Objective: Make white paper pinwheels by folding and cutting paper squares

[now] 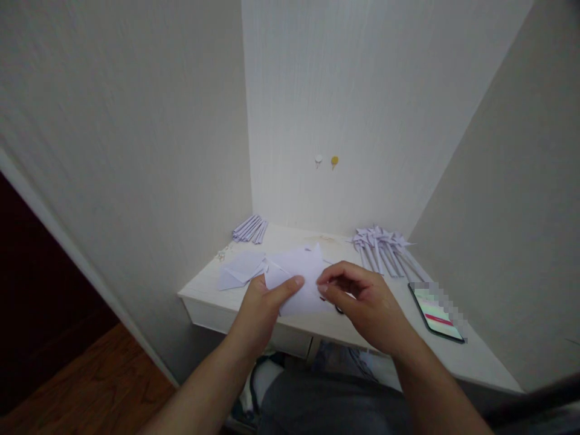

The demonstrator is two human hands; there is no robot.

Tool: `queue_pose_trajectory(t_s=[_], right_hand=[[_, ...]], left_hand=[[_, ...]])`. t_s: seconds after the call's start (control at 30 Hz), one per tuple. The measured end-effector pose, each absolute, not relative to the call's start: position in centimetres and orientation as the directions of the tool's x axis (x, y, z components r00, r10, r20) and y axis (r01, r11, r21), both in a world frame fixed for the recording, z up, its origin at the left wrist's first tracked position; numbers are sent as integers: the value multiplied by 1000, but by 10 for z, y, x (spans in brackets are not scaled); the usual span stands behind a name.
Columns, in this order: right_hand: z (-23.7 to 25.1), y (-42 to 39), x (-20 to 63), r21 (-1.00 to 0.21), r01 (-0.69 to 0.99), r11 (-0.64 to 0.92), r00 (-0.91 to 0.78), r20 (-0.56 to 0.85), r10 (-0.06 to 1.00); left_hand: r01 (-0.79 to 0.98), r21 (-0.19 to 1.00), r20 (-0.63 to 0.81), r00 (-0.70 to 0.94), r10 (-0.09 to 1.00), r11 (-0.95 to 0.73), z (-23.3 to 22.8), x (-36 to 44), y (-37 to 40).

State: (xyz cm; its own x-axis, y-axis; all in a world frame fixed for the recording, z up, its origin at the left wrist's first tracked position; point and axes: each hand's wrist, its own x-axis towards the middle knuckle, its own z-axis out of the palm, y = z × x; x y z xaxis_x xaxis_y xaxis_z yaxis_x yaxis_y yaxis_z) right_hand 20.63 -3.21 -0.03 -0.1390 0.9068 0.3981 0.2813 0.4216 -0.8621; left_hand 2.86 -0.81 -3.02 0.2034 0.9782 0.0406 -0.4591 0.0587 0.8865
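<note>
A pale lilac sheet of paper (302,272) is held up over the front edge of a small white desk (471,356). My left hand (263,308) grips its lower left part, thumb pressed on top. My right hand (362,302) pinches the sheet's right edge with curled fingers. A small dark object shows just under my right hand; I cannot tell what it is. Another folded lilac sheet (240,270) lies flat on the desk to the left of the held one.
A bundle of folded paper strips (250,229) lies at the desk's back left. A pile of folded paper pieces with long tails (385,248) lies at the back right. A phone (435,312) with a lit screen rests at the right. Walls enclose the desk on three sides.
</note>
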Motion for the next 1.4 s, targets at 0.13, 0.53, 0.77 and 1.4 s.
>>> queue_pose_trajectory(t_s=[0.13,0.53,0.77,1.4], right_hand=[[8,-38,220,-796,345,497,-264,426,865],[12,-45,227,-698,389,601,-356,487,797],[12,-45,227,-743,380,551,-352,435,829],[11,-45,220,-770,433,468,-235,405,884]], left_hand=[[-433,901,76,206,976,21,-26,24,-10],[-402,915,108,237,966,-3,-15,21,-15],[-375,927,114,208,971,-29,-8,23,-19],[-334,941,112,184,976,-45,-9,24,-19]])
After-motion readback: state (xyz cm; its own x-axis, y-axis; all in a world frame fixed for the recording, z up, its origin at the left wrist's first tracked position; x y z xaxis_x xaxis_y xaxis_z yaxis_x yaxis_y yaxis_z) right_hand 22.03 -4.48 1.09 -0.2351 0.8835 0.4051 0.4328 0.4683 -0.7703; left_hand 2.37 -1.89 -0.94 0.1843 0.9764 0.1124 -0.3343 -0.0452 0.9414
